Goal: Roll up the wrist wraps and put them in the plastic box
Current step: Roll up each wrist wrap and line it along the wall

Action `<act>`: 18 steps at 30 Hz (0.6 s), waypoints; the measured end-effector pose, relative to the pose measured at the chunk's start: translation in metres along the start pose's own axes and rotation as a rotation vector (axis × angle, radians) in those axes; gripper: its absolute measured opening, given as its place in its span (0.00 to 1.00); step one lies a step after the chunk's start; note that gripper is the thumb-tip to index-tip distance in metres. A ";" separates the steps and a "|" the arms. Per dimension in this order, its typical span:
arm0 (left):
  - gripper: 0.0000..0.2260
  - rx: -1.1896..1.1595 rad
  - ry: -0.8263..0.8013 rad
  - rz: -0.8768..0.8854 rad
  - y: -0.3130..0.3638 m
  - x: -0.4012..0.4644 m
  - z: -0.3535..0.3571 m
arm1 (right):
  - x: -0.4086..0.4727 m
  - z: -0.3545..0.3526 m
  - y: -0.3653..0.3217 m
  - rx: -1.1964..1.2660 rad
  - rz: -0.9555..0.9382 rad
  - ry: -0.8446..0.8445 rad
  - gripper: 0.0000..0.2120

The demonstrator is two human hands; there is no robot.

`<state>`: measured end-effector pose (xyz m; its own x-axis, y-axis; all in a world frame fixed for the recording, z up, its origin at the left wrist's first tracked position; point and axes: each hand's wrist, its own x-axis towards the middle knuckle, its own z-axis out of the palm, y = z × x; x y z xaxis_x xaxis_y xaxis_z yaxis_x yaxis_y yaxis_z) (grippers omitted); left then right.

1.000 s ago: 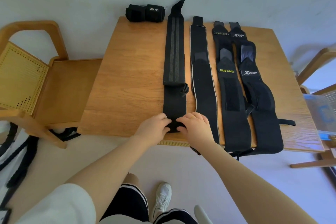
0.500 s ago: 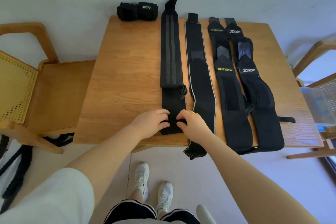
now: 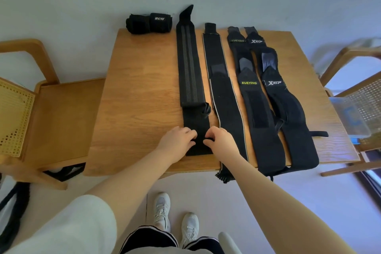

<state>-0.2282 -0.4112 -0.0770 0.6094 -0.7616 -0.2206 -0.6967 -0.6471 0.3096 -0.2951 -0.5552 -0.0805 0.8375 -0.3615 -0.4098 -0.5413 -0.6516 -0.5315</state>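
At frame right, box [image 3: 350, 118]: clear plastic, on a chair [image 3: 362, 97] seat just beside the table [image 3: 140, 97] edge; contents cannot be told.
Left hand [image 3: 175, 143]: fingers curled, pinching the left edge of the striped wrap [image 3: 188, 68] near its lower end.
Right hand [image 3: 219, 140]: fingers curled, pinching the right edge of that wrap, opposite the left hand.
Striped wrap: flat, running from frame centre to the table's top edge.
Other wraps: white-edged wrap [image 3: 224, 99], XUEYING wrap [image 3: 255, 105] and XTEP wrap [image 3: 288, 113] lie flat to the right, lower ends overhanging the near edge.
Rolled wrap [image 3: 148, 23]: at the table's upper left edge.
Open room: bare tabletop left of the striped wrap.
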 end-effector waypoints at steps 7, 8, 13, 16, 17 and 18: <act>0.20 -0.065 -0.036 -0.013 -0.003 -0.008 0.003 | -0.010 0.002 -0.006 -0.273 -0.188 0.079 0.16; 0.19 -0.085 -0.031 -0.023 -0.004 -0.007 0.002 | -0.014 0.001 -0.004 -0.330 -0.242 0.041 0.19; 0.18 -0.202 -0.033 -0.066 -0.009 -0.002 -0.002 | -0.017 -0.005 -0.002 -0.297 -0.262 0.041 0.20; 0.19 -0.196 -0.056 -0.051 -0.012 0.001 -0.005 | -0.006 -0.008 -0.009 -0.341 -0.276 -0.002 0.18; 0.21 -0.182 -0.072 -0.031 -0.014 0.001 -0.005 | -0.002 -0.009 -0.011 -0.366 -0.285 -0.032 0.18; 0.23 -0.169 -0.085 -0.013 -0.015 -0.001 -0.005 | 0.002 -0.010 -0.011 -0.381 -0.285 -0.057 0.19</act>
<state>-0.2161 -0.4005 -0.0771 0.5784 -0.7583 -0.3007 -0.6114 -0.6470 0.4556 -0.2869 -0.5551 -0.0681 0.9374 -0.1032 -0.3327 -0.2161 -0.9213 -0.3232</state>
